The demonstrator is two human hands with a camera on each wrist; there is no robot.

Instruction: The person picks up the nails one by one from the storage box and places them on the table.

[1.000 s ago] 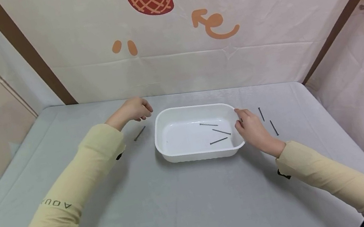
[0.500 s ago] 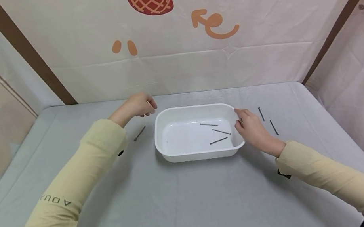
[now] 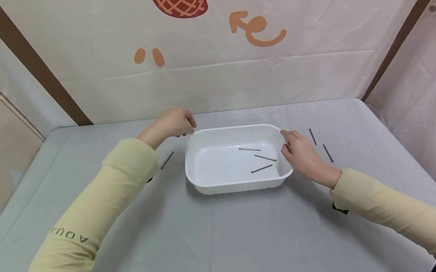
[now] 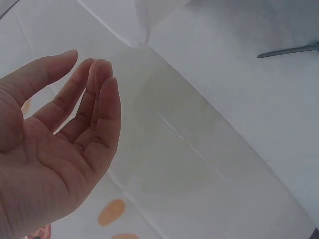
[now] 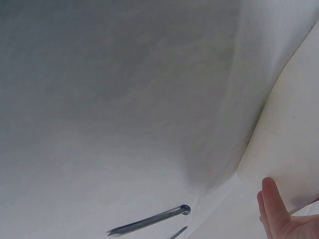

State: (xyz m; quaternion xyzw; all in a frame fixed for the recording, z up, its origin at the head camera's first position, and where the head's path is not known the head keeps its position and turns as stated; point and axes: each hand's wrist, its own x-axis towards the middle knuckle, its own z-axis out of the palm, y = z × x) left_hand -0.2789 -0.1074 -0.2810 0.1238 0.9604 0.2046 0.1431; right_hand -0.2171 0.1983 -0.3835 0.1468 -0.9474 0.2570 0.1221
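Observation:
A white plastic tray [image 3: 235, 187] stands on the table with three nails [image 3: 265, 157] lying in it. Just above its far left corner is my left hand [image 3: 172, 123], fingers loosely bent. The left wrist view shows a gap between that hand's thumb and fingers [image 4: 107, 99], with nothing held. At the tray's right end my right hand [image 3: 306, 157] grips the rim, thumb over the edge and fingers against the outer wall. Part of this hand [image 5: 289, 226] shows low in the right wrist view.
One nail [image 3: 167, 160] lies left of the tray, partly near my left sleeve. To the right lie two more, a farther nail [image 3: 313, 137] and a nearer nail [image 3: 328, 153]. A printed cloth [image 3: 209, 84] hangs behind the table's far edge.
My left hand has moved right and slightly away from me, from beyond the left nail to the tray's far left corner. The right hand, tray and nails have stayed put.

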